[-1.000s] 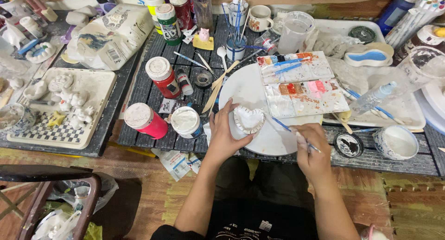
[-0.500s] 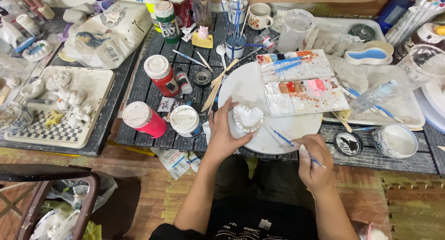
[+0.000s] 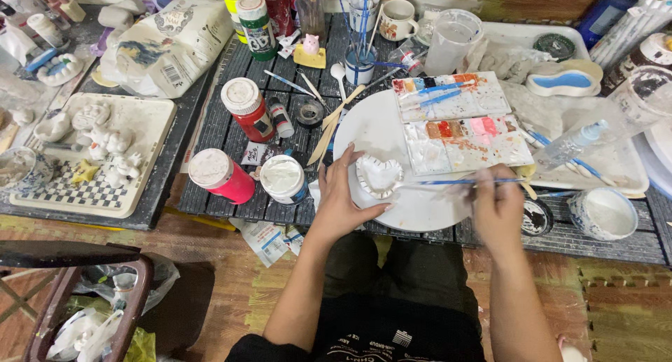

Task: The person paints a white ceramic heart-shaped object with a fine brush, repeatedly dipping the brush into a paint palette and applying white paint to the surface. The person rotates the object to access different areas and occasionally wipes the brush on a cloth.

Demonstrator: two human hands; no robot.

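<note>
Presently our left hand (image 3: 343,197) cups the small white heart-shaped ceramic dish (image 3: 379,176) on the round white board (image 3: 374,128), fingers curled about its near rim. Our right hand (image 3: 498,202) pinches a thin blue-handled brush (image 3: 458,181), tip at the dish. We judge it light, rigid, chippable; best steadied by the rim.

A white heart-shaped dish (image 3: 379,176) lies flat on a round white plate (image 3: 392,135), open side up. A thin blue-handled brush (image 3: 458,182) lies level, tip at the dish's right rim.
</note>
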